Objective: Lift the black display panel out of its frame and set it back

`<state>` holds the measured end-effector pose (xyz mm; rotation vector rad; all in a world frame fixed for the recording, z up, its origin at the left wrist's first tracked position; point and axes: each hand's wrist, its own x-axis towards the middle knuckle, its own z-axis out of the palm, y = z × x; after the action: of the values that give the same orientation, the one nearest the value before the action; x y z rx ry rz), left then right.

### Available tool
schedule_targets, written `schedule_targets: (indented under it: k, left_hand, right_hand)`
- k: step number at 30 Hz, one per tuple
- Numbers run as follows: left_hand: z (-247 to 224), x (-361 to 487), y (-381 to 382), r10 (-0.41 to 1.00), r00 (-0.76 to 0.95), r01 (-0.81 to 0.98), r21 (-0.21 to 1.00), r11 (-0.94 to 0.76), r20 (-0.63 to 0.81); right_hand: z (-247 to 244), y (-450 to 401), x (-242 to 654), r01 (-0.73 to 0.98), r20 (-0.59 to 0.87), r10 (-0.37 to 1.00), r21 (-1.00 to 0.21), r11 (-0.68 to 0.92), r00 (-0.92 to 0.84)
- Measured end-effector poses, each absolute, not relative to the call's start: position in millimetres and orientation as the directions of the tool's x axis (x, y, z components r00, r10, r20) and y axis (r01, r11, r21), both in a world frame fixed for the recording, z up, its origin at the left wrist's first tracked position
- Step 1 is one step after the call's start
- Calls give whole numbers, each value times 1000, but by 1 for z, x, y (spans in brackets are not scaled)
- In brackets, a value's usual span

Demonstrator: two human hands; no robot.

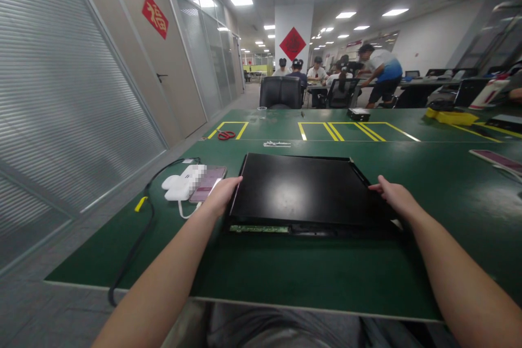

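Note:
A black LCD screen panel (293,190) lies over a black frame (346,230) in front of me, slightly askew to it. Along the near edge shows a narrow green circuit board (259,228). My left hand (222,196) grips the panel's left edge, thumb on top and the other fingers hidden below. At the right edge, my right hand (395,198) holds the panel with its fingertips at the rim; its lower fingers are partly hidden.
Left of the panel lie a white device (179,185), a phone (209,184) and a black cable (151,212). Farther back are red scissors (226,135), small white pieces (277,144), yellow tape marks and a black box (358,115). A phone (497,160) lies right. Several people sit beyond the table.

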<state>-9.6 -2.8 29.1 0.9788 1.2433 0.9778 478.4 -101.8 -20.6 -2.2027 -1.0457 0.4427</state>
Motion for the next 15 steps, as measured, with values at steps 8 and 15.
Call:
schedule_targets:
  k: [8, 15]
  left_hand:
    - [19, -14, -2, 977, 175, 31, 993, 117, -121]
    - [25, -11, -6, 969, 240, -140, 985, 100, -64]
  right_hand:
    - [-14, -103, 473, 604, -54, 795, -619, -502, 605]
    - [-3, -108, 462, 573, -52, 782, -652, -498, 621]
